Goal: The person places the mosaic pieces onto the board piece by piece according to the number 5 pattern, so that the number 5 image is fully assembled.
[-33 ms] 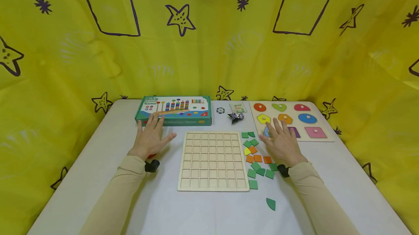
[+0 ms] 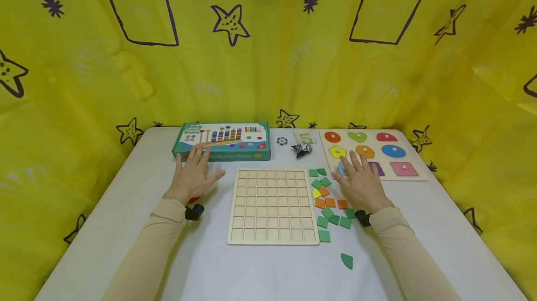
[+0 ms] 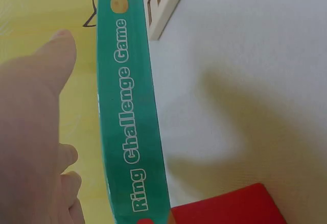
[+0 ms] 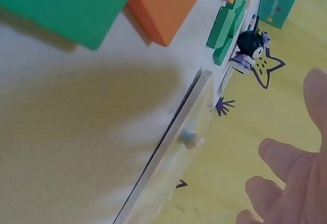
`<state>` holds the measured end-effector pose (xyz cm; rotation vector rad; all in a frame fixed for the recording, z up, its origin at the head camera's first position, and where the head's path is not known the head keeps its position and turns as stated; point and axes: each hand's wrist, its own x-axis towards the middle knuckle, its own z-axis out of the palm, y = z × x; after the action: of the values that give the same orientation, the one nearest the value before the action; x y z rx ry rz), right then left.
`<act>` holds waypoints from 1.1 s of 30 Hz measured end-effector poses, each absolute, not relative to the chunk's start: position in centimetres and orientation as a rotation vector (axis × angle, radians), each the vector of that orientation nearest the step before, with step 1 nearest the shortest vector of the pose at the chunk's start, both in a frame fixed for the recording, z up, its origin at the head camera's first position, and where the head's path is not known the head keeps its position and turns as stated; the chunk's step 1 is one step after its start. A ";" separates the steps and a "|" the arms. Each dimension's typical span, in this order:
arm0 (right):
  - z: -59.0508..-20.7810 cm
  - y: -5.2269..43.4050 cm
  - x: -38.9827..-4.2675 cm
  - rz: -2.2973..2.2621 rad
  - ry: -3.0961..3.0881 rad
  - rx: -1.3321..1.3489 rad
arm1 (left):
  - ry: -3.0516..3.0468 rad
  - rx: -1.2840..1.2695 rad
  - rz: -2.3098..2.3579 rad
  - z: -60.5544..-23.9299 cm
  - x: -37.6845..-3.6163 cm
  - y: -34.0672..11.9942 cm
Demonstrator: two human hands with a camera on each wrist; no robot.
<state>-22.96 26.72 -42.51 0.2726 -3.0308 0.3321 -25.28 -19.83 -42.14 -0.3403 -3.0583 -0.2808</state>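
My left hand point(image 2: 189, 180) is held with fingers spread in front of the green Ring Challenge Game box point(image 2: 226, 156), holding nothing. Partly hidden under its wrist is a red piece point(image 3: 230, 208). On the other side my right hand point(image 2: 361, 185), fingers also spread and holding nothing, overlaps the lower-left part of a wooden shape puzzle point(image 2: 411, 153) in the head view. Between the hands lies a square wooden grid board point(image 2: 272, 210) with bare cells. Along its right side are scattered green tiles point(image 2: 324, 236), orange tiles point(image 2: 330, 202) and a yellow quarter-round tile point(image 2: 316, 194).
Behind the board sit a small dark-and-purple figurine point(image 2: 303, 150), a round black-and-white chip point(image 2: 282, 141) and a checkered card point(image 2: 305, 138). A green quarter-round tile point(image 2: 347, 261) lies apart near the front. A yellow curtain point(image 2: 268, 72) borders the white table point(image 2: 235, 273).
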 end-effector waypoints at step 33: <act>-42.4 23.8 -28.9 0.333 -3.079 0.628 | -3.104 -0.705 -0.245 -45.7 -13.0 -14.7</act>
<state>-28.86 23.78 -42.37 0.6280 -3.0795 0.3328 -13.02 -14.68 -45.70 -0.7046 -3.1041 -0.2450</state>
